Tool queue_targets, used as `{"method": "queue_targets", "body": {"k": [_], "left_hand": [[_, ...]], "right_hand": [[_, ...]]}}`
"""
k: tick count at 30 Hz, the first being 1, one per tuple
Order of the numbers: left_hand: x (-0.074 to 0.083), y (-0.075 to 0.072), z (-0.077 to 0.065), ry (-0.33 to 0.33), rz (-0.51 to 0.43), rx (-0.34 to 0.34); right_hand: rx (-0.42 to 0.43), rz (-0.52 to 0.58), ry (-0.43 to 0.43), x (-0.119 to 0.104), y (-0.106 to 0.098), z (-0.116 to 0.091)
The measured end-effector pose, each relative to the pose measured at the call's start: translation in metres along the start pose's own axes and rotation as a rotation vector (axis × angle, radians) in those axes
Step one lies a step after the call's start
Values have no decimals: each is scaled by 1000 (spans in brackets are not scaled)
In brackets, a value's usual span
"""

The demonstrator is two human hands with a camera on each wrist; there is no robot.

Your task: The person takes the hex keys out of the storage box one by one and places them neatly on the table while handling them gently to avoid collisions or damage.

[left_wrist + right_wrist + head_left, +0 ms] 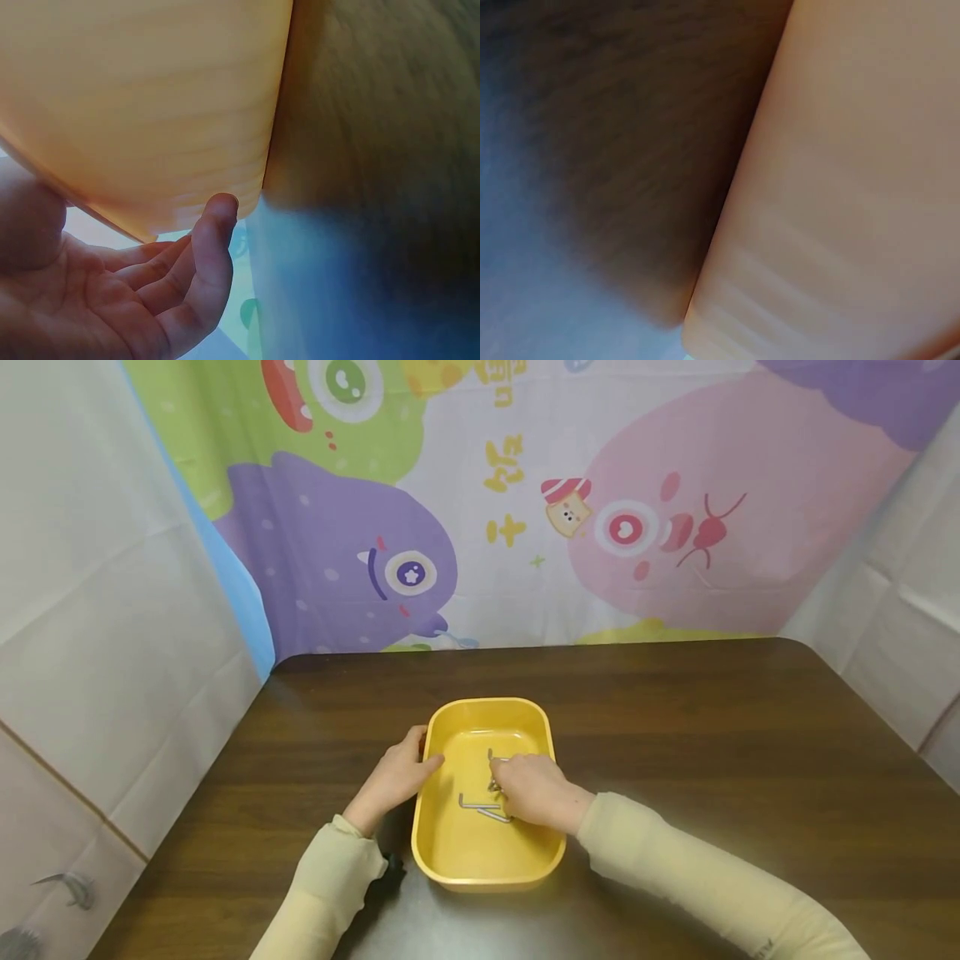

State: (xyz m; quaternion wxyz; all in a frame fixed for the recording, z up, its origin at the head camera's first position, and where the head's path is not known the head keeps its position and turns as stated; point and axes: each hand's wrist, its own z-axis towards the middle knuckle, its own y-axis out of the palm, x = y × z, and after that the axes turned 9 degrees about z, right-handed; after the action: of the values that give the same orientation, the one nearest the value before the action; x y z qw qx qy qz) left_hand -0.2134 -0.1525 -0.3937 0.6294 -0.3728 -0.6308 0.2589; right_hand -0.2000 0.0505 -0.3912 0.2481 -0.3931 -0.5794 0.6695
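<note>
A yellow plastic bin (480, 862) stands on the table. My left hand (397, 774) grips its left side, the thumb over the rim and the bent fingers along the outer wall, as the left wrist view shows. My right hand (534, 789) is inside the bin on its right side, fingers pointing down among small L-shaped metal rods that look like hex keys. Two of these hex keys (480, 807) lie on the bin floor left of the hand; other metal pieces (492, 785) show at its fingertips. The palm hides the fingertips, so I cannot tell whether they pinch one.
The dark wooden table (675, 718) spreads around the bin. Behind it hangs a cartoon-printed curtain (510, 585), with pale sheeting (112, 568) at the sides. A small black object (392, 868) shows at the left sleeve cuff. The right wrist view shows only the bin's outer wall and the table.
</note>
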Motion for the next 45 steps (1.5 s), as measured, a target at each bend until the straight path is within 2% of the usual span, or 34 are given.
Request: {"method": "queue_targets", "body": {"k": [5,22,32,39,45], "left_hand": [[0,0,0,-2,-1,-8],[-1,0,2,-4,1,-11],[-3,0,1,-11,1,-16],[-4,2,2,-6,-2,-6],[-4,1,2,-9,-5,-11]], "right_hand": [[2,39,6,0,0,0],[141,71,-57,1,-1,-5],[151,231,-17,2,-16,-8],[247,326,16,9,-28,-14],[311,348,18,17,-37,-19]]}}
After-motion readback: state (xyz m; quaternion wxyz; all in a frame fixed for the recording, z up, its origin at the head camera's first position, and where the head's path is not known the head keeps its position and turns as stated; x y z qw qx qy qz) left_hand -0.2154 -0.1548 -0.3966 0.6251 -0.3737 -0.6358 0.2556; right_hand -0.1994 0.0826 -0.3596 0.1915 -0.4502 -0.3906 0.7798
